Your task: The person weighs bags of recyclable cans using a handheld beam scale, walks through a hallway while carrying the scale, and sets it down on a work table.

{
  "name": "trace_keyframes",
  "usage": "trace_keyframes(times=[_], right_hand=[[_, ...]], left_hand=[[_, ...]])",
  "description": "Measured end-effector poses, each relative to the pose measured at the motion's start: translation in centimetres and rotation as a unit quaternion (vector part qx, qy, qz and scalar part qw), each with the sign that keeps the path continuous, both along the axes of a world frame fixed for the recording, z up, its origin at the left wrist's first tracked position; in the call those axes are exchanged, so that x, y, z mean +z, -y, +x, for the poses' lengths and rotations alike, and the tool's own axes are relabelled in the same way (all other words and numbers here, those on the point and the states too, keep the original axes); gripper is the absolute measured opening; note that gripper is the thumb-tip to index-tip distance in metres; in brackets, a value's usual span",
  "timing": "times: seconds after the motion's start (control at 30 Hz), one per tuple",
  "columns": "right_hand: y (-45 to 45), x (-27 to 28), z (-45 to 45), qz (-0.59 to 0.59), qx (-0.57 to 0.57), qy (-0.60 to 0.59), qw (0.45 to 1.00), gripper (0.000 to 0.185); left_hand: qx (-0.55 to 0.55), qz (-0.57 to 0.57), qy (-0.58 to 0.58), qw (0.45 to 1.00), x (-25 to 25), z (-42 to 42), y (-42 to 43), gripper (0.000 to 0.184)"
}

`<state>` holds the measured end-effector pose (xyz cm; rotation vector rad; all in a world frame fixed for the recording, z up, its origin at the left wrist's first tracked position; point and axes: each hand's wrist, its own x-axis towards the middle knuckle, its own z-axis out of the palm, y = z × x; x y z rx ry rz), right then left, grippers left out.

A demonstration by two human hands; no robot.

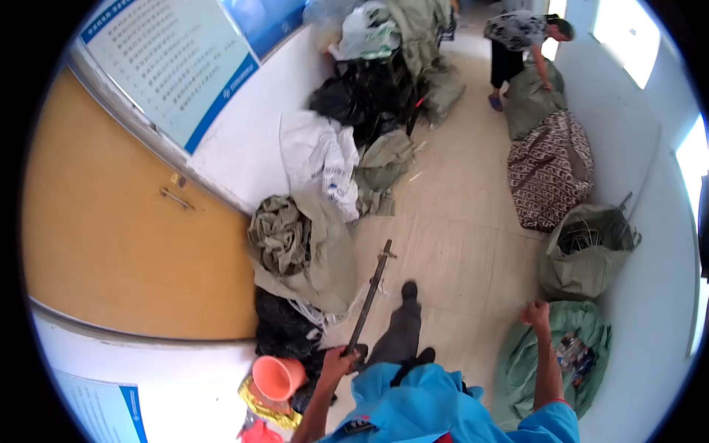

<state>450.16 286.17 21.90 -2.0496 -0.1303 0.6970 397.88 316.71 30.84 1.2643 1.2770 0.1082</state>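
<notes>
One dark rod [371, 295] runs forward from my left hand [338, 363], whose fingers wrap round its near end, probably so its length points clear of my leg [399, 336]. Left of that grip sits an orange bucket [298, 374]; ahead of the bucket, an olive sack [334, 255]. Across from the grip, my right hand [535, 311] looks curled near a green sack [519, 369]; whether it holds anything, I cannot tell. Both sacks likely stand aside to leave walking room.
</notes>
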Motion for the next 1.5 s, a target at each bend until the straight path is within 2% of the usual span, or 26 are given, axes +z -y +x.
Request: trace_keyframes(times=[0.1,0.17,0.2,0.23,0.27,0.3,0.37,0.4,0.43,0.47,0.53,0.63,0.8,0.9,0.93,0.97,1.0,1.03,1.07,1.1,1.17,1.23,1.33,1.5], right_hand=[[-7.4,3.7,3.2,0.021,-0.005,-0.037,0.999,0.026],[-6.9,-3.8,6.2,0.061,0.024,-0.055,0.996,0.026],[-8.7,-2.7,5.8,0.039,0.004,-0.109,0.993,0.025],[-8.7,-1.8,3.7,0.008,-0.023,-0.173,0.985,0.025],[-6.6,-4.4,2.9,0.16,0.084,-0.204,0.962,0.023],[-8.4,-3.5,1.1,0.119,0.023,-0.232,0.965,0.02],[-9.3,-3.0,-1.8,0.006,-0.068,-0.299,0.952,0.019],[-8.4,-4.2,-2.8,0.043,0.01,-0.253,0.966,0.019],[-8.6,-5.3,-3.9,0.084,0.082,-0.19,0.975,0.018],[-8.7,-6.5,-4.5,0.042,0.069,-0.179,0.981,0.018],[-11.9,-5.5,-4.1,-0.049,-0.006,-0.212,0.976,0.018],[-16.2,-6.0,-2.3,-0.085,-0.046,-0.225,0.97,0.017],[-23.6,-8.7,6.8,-0.097,-0.053,-0.207,0.972,0.016],[-28.7,-8.7,16.5,-0.103,-0.044,-0.168,0.979,0.016],[-29.3,-10.3,20.6,-0.117,-0.005,-0.199,0.973,0.019],[-28.1,-14.5,23.9,0.138,-0.03,-0.241,0.96,0.021],[-31.7,-12.1,29.0,-0.053,-0.06,-0.172,0.982,0.021],[-34.3,-8.6,33.5,-0.01,-0.122,-0.183,0.976,0.021],[-35.4,-8.9,37.2,0.026,-0.133,-0.186,0.973,0.025],[-37.1,-6.8,41.0,0.048,-0.138,-0.191,0.971,0.026],[-40.1,-1.4,47.8,0.053,-0.157,-0.178,0.97,0.026],[-41.2,0.6,53.0,0.056,-0.175,-0.149,0.972,0.027],[-41.4,0.0,56.9,0.06,-0.217,-0.113,0.968,0.028],[-43.2,-2.1,55.9,0.028,-0.301,-0.183,0.935,0.025]], left_hand=[[-0.013,-0.017,-0.024,0.999,-0.7,4.7,-4.8,0.015],[-0.013,-0.011,0.019,1.0,-2.2,8.7,-8.9,0.018],[-0.006,-0.026,-0.029,0.999,-1.7,10.9,-10.7,0.021],[-0.038,0.016,-0.056,0.998,-2.2,11.9,-11.7,0.023],[-0.077,0.071,-0.078,0.992,-3.4,13.6,-14.1,0.025],[-0.066,0.072,-0.059,0.994,-4.7,15.1,-15.6,0.021],[-0.087,0.069,-0.109,0.988,-4.3,18.3,-18.4,0.024],[-0.111,0.078,-0.125,0.983,-4.1,21.0,-21.1,0.025],[-0.101,0.085,-0.093,0.987,-4.3,23.0,-22.6,0.023],[-0.116,0.031,-0.067,0.991,-4.6,25.0,-24.8,0.024],[-0.128,0.001,-0.028,0.991,-2.9,31.3,-28.6,0.022],[-0.115,-0.034,-0.004,0.993,-2.4,37.8,-32.8,0.019],[-0.14,-0.042,-0.037,0.989,-3.9,48.3,-39.2,0.015],[-0.126,-0.042,-0.016,0.991,-3.3,54.5,-42.7,0.014],[-0.118,-0.048,-0.013,0.992,-2.3,56.3,-43.4,0.014],[-0.127,-0.038,-0.024,0.991,-1.0,58.8,-44.2,0.015],[-0.123,-0.038,-0.019,0.992,-1.1,61.5,-45.3,0.014],[-0.122,-0.043,-0.018,0.991,-1.4,63.5,-46.4,0.014],[-0.122,-0.051,-0.026,0.991,-1.4,64.6,-47.5,0.013],[-0.126,-0.049,-0.019,0.991,-0.8,66.7,-48.4,0.011],[-0.124,-0.055,-0.02,0.991,0.5,70.6,-49.4,0.01],[-0.117,-0.073,-0.009,0.99,-0.5,74.2,-51.1,0.008],[-0.127,-0.09,-0.026,0.987,0.2,79.8,-53.5,0.007],[-0.226,-0.071,-0.078,0.968,0.5,90.2,-58.6,0.004]])
